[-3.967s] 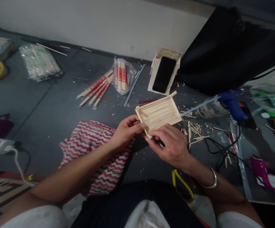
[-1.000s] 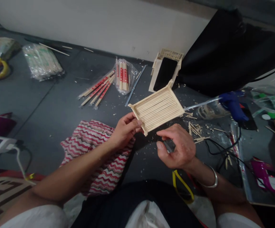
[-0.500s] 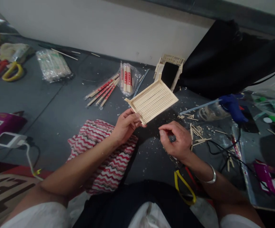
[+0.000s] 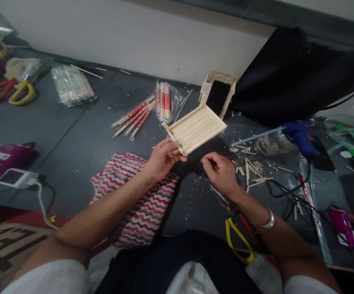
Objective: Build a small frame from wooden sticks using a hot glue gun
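Note:
A small tray-like panel of pale wooden sticks (image 4: 197,127) is held above the table, tilted, with a raised edge along its far and left sides. My left hand (image 4: 165,158) pinches its near left corner between thumb and fingers. Just right of the panel, my right hand (image 4: 221,171) hovers with its fingers curled and the thumb pressed to them; whatever may lie inside is hidden. Behind the panel, a black phone (image 4: 218,96) leans on a stand built of sticks (image 4: 222,76). Under my left forearm lies a striped red and white cloth (image 4: 134,200).
Wrapped chopsticks (image 4: 138,115) and a bundled pack (image 4: 165,102) lie beyond my left hand. Cut stick pieces (image 4: 255,175) and a blue glue gun (image 4: 299,139) with cable are at right. Scissors (image 4: 24,92) lie far left; a yellow-handled tool (image 4: 238,241) sits near my lap.
My right hand has moved slightly left, closer to my left hand. The panel has shifted a little and tilted in my left hand's pinch.

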The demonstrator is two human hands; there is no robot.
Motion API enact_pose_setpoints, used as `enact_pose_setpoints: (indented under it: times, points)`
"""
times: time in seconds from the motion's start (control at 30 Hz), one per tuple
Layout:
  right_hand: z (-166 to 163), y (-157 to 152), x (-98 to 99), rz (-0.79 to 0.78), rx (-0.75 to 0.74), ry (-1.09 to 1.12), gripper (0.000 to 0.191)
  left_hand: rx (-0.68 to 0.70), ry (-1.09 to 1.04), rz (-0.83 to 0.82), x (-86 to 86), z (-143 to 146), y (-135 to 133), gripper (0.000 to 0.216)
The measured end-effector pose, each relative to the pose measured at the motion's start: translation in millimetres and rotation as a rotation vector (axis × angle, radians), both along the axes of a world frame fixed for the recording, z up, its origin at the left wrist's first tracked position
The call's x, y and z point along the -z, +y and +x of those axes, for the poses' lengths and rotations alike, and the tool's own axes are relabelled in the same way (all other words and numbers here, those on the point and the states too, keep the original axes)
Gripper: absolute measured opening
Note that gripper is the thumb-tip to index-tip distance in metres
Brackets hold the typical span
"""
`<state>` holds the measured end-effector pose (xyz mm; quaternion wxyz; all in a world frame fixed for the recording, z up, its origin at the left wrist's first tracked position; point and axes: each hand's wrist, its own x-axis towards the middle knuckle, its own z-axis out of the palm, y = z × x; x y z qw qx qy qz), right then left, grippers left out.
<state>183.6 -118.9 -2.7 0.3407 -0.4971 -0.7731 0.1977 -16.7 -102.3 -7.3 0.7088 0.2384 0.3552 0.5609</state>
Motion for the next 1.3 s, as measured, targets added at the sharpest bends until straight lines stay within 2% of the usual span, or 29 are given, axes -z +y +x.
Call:
enact_pose_setpoints:
  times: [0.17,0.43,0.87,1.3]
  points:
    - [3.9,5.9,11.0,-0.063,-0.055,-0.070,0.019,0.014,0.018,0.029,0.8,-0.8,1.1,0.020]
    - [7.0,13.6,21.8,-0.072,-0.048,-0.080,0.017,0.055,0.058,0.038,3.6,-2.6,1.9,0.027]
    - [7.4,20.8,22.7,-0.128,-0.049,-0.100,0.016,0.065,0.101,0.057,3.9,-3.3,2.5,0.018]
    - [8.1,22.8,25.5,-0.156,-0.042,-0.111,0.019,0.069,0.134,0.042,5.0,-4.9,3.3,0.017]
